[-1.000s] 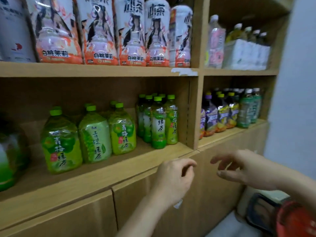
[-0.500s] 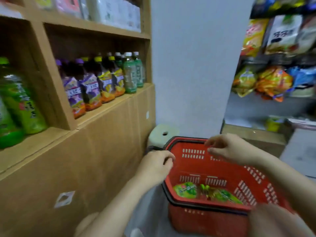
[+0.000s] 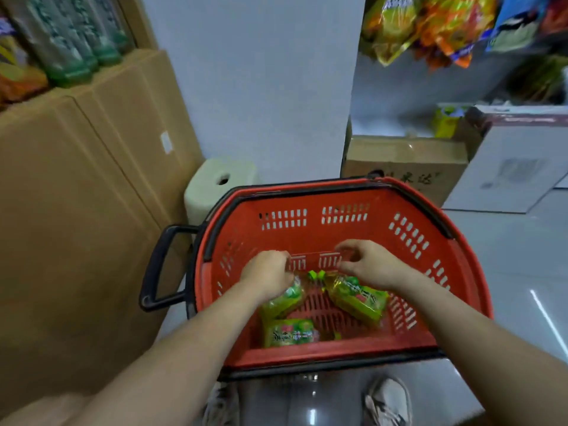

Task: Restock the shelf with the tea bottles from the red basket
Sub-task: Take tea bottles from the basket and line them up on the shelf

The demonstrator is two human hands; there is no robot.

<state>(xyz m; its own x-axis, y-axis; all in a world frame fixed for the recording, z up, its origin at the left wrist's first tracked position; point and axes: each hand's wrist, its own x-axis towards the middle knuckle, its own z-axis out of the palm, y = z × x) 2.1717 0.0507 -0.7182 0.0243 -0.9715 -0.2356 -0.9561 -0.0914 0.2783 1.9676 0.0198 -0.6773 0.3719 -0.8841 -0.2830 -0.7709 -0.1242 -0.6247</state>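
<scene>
The red basket (image 3: pixel 344 353) stands on the floor in front of me. Three green-labelled tea bottles lie flat inside it: one at the left (image 3: pixel 284 301), one at the right (image 3: pixel 358 298), one at the front (image 3: pixel 292 332). My left hand (image 3: pixel 266 274) is down in the basket, its fingers curled over the neck end of the left bottle; the grip itself is hidden. Just above the right bottle's neck hovers my right hand (image 3: pixel 370 265), fingers bent and apart, holding nothing. The shelf (image 3: pixel 101 78) with standing bottles (image 3: pixel 72 58) is at the upper left.
A wooden cabinet front (image 3: pixel 76 210) runs along the left, close to the basket's black handle (image 3: pixel 156 265). A pale stool (image 3: pixel 221 179) sits behind the basket. A cardboard box (image 3: pixel 399 161) and a white box (image 3: pixel 516 170) stand at the back right under hanging snack bags (image 3: pixel 430 26). My shoe (image 3: pixel 388 401) is below.
My view swung from the shelf down to the basket. Both hands dropped from the shelf edge, past the basket's rim, to the bottles inside.
</scene>
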